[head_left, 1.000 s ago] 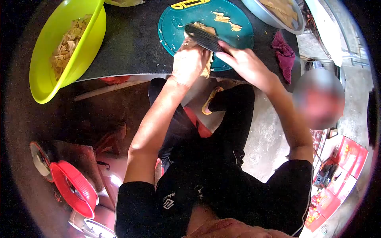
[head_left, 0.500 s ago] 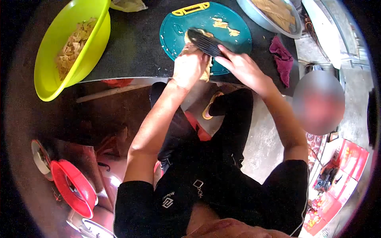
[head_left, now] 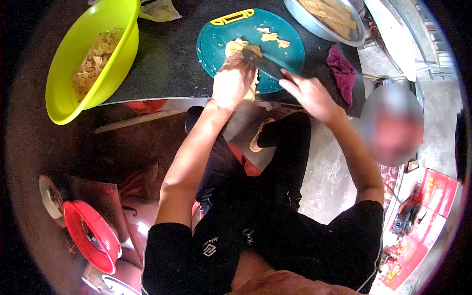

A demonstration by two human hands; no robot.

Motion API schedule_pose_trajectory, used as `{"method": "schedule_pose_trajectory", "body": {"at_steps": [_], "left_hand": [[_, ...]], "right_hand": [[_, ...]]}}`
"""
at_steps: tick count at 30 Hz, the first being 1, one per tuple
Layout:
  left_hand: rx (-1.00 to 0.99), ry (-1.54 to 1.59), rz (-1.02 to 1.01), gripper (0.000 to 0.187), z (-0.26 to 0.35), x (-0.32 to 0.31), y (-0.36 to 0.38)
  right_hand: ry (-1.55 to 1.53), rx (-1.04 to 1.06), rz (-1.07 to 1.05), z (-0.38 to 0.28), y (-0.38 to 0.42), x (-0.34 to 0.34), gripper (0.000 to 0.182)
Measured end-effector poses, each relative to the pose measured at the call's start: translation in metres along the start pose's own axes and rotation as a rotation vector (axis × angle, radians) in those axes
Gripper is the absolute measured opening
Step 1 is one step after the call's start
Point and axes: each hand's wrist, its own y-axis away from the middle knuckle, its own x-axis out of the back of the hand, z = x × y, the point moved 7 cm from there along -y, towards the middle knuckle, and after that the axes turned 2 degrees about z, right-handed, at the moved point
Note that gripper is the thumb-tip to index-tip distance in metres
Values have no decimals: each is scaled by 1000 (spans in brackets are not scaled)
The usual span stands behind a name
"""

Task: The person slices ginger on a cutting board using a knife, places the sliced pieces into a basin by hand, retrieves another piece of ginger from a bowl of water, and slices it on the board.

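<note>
My left hand (head_left: 232, 84) is closed on a pale yellow, folded sheet-like food (head_left: 251, 89) on the round teal cutting board (head_left: 209, 46). One end of this food sticks out below my fingers, over the board's near edge. My right hand (head_left: 310, 94) grips a dark-bladed knife (head_left: 269, 67) by its handle, which my fingers cover. The blade lies slantwise over the board, its tip close to my left fingertips. Cut pale pieces (head_left: 237, 47) rest just past my left hand, and smaller scraps (head_left: 269, 36) lie farther right on the board.
A yellow-green bowl (head_left: 129, 54) with cut pale strips stands tilted at left. At upper right, a light-blue basin (head_left: 360, 37) holds uncut folded sheets. A maroon cloth (head_left: 342, 76) lies at the table's right. A clear plastic bag (head_left: 160, 10) sits at the back.
The knife has swung from lying broadly over the food to a steeper slant and shifted right, baring cut pieces. My right hand has moved slightly right and down; my left hand stays on the food.
</note>
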Motion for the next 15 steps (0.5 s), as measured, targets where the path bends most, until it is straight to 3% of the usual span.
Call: {"method": "schedule_pose_trajectory", "body": {"at_steps": [1, 3, 9, 10, 11, 15], "left_hand": [[32, -19, -47, 16, -2, -2, 1], [60, -47, -84, 15, -3, -3, 2], [89, -138, -167, 16, -5, -7, 3], [116, -146, -223, 19, -9, -10, 5], [143, -154, -277, 21, -10, -13, 7], [101, -123, -164, 19, -6, -8, 3]], "right_hand": [[31, 93, 63, -4, 6, -2, 35], [-25, 62, -14, -6, 6, -6, 34], [-359, -209, -28, 1, -42, -22, 55], [-258, -271, -106, -7, -57, -18, 61], [-252, -273, -135, -2, -71, -32, 60], [-238, -37, 35, -4, -88, -30, 62]]}}
